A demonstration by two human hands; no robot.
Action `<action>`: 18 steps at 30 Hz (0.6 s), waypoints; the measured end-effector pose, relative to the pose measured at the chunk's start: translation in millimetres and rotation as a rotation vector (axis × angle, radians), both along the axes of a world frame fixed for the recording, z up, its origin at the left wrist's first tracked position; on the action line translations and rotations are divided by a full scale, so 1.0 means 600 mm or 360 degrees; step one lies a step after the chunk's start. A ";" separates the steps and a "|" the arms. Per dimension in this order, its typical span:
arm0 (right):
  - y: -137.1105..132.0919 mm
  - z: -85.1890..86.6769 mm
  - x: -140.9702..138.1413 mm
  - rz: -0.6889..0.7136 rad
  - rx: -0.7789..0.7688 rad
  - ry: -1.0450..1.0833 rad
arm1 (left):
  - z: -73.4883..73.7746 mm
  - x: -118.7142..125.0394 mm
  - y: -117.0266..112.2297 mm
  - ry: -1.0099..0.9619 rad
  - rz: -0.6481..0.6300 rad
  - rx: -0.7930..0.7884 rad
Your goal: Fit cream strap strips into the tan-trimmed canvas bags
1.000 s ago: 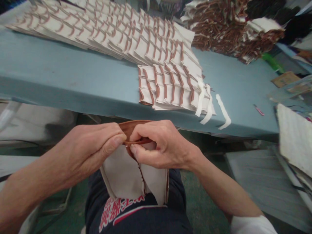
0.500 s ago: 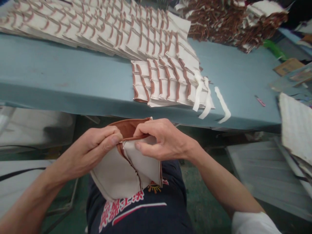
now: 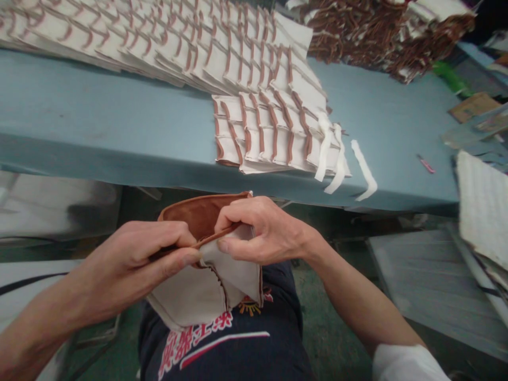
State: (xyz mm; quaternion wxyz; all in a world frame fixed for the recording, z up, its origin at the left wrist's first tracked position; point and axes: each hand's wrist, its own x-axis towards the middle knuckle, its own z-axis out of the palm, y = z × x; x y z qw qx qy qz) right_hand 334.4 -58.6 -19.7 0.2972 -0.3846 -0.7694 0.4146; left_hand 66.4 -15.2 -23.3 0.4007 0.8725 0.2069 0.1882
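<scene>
A sewn pouch-like piece [image 3: 190, 296], off-white outside and brown inside, is held above my lap with its mouth towards the table. My left hand [image 3: 159, 259] pinches its near rim between thumb and fingers, left of a dark vertical seam. On the right of that seam my right hand [image 3: 257, 230] grips the same rim, thumb on the white outside and fingers over the brown edge. The brown lining shows in the gap between the near and far rims. Parts of the fingers inside the mouth are hidden.
Across the blue table [image 3: 99, 121] lie rows of overlapping white pieces with brown edges [image 3: 270, 127]. White strips [image 3: 363, 169] and a small red tool [image 3: 426, 164] lie at right. A brown heap [image 3: 377, 37] stands behind. Grey panels [image 3: 432, 280] are at lower right.
My left hand has shifted slightly down along the rim, its thumb now lower. The mouth gapes wider and more brown lining shows. My right hand has barely moved.
</scene>
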 end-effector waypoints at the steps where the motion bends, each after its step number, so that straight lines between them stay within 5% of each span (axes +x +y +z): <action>1: 0.000 0.001 -0.002 0.0008 -0.0001 0.0030 | 0.001 -0.002 0.001 -0.0031 0.0001 -0.0068; 6: 0.007 0.005 -0.019 0.0083 0.0014 0.0043 | -0.005 -0.005 0.011 -0.0099 0.0016 -0.0367; 14: 0.010 0.028 -0.055 0.0062 0.0012 -0.0160 | -0.019 -0.013 -0.005 -0.0198 0.0067 -0.0188; 18: 0.014 0.020 -0.067 0.0140 -0.0059 -0.0040 | -0.016 -0.016 -0.001 -0.0341 0.0074 -0.0309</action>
